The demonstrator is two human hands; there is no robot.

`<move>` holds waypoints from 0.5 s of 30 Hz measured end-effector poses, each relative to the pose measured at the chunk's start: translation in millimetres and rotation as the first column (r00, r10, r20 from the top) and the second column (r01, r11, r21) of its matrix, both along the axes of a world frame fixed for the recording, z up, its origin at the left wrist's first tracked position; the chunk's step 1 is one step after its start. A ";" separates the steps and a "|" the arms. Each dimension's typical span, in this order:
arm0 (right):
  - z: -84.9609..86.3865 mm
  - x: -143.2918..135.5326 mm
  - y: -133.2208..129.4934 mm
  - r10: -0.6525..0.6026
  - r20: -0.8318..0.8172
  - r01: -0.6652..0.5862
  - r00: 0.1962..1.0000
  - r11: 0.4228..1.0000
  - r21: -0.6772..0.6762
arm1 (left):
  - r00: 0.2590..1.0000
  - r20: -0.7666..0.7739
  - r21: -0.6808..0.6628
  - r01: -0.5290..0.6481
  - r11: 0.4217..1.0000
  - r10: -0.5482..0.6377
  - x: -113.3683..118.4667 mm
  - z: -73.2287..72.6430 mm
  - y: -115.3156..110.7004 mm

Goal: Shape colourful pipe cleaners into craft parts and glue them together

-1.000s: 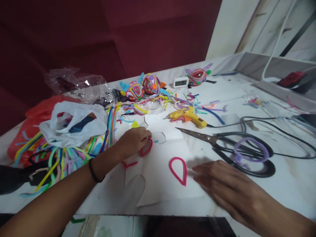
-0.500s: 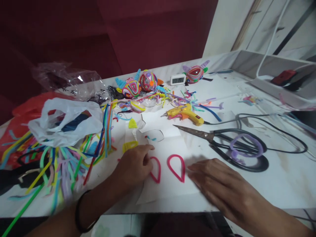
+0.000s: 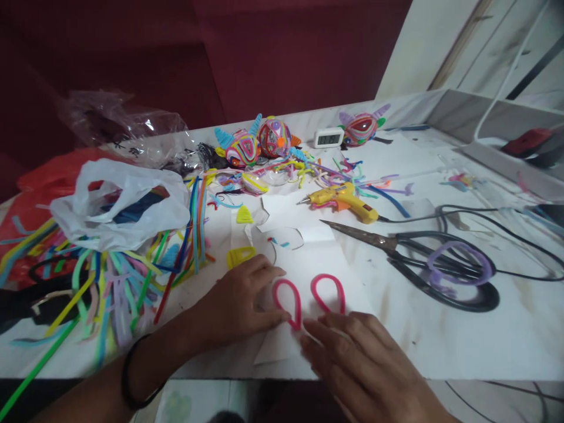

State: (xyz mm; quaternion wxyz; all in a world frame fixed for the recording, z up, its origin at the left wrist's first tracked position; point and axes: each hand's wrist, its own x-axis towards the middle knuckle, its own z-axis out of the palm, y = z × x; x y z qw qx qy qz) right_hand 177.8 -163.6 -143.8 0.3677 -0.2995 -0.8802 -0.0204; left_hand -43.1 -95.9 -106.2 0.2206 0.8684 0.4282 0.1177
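Two pink teardrop loops of pipe cleaner lie flat on a white paper sheet [image 3: 273, 346]. Around the side of the left loop [image 3: 298, 299] curves my left hand [image 3: 244, 296], open, its thumb tip at the loop's lower part and its index finger stretched above. My right hand [image 3: 359, 352] lies low over the paper, fingers extended, hiding the bottom tip of the right loop [image 3: 314, 288]. Neither hand grips anything that I can see. Just beyond my left hand sits a yellow pipe-cleaner piece [image 3: 240, 257], with a smaller yellow piece [image 3: 244, 214] behind it.
Large black-handled scissors [image 3: 396, 244] lie at right, a purple pipe-cleaner ring [image 3: 487, 267] on their handles. A yellow glue gun [image 3: 348, 200] trails its cord rightward. Several pipe cleaners [image 3: 118, 294] and a white plastic bag [image 3: 127, 167] crowd the left. Colourful ornaments [image 3: 241, 148] and a digital clock [image 3: 329, 138] stand behind.
My right hand has moved left, from beside the right loop to over its lower end. My left thumb has extended to the left loop's lower part. The view has shifted slightly.
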 end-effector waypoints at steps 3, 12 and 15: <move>-3.1 -5.9 0.0 0.011 0.124 -0.014 0.992 1.000 0.021 | 1.000 0.007 0.017 -0.006 1.000 0.006 -0.3 -3.9 -2.5; -21.3 -10.3 -3.1 -0.049 0.134 0.035 0.990 0.994 0.106 | 0.999 0.030 0.046 -0.013 0.999 0.012 -0.2 -14.5 -5.4; -25.4 -13.1 -3.3 -0.075 0.109 0.063 0.991 0.992 0.106 | 0.999 0.034 0.055 -0.007 0.998 0.006 0.3 -15.4 -5.9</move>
